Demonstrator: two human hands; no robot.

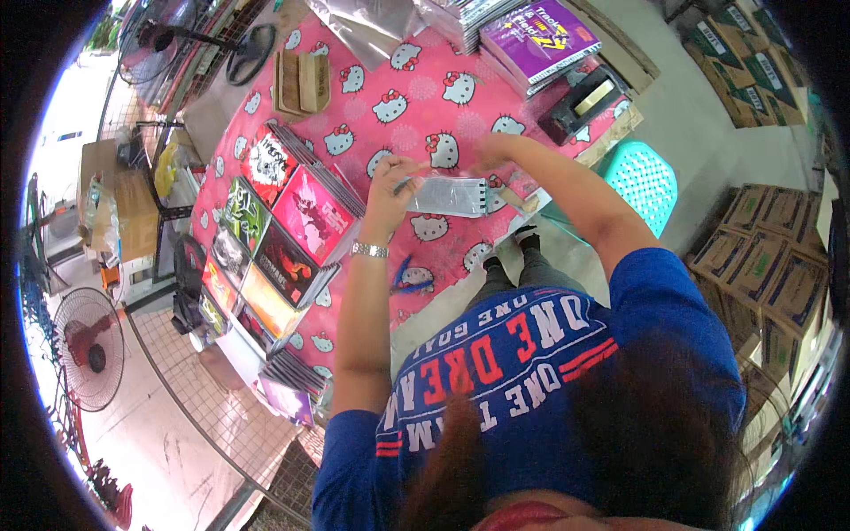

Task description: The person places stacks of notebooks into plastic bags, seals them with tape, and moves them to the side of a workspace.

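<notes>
A small grey-white spiral notebook (pixel 449 196) lies on the pink cartoon-cat tablecloth in a shiny clear plastic wrapper, its black coil to the right. My left hand (pixel 395 180), with a metal watch on the wrist, is closed at the left end of the wrapper, fingers pinched on its edge. Just beyond the notebook's upper right corner is my right hand (pixel 498 152), smeared by motion, so its fingers cannot be read. A black tape dispenser (pixel 580 106) stands to the right of it. A blue-handled tool (pixel 412 279) lies nearer to me, left of the notebook.
Stacks of notebooks with colourful covers (pixel 305 212) fill the table's left side. Purple notebooks (pixel 540 40) are piled at the far right, near clear plastic sheets (pixel 372 26). A brown holder (pixel 301 84) stands at the back. A turquoise stool (pixel 639 188) and cartons (pixel 766 252) are on the right.
</notes>
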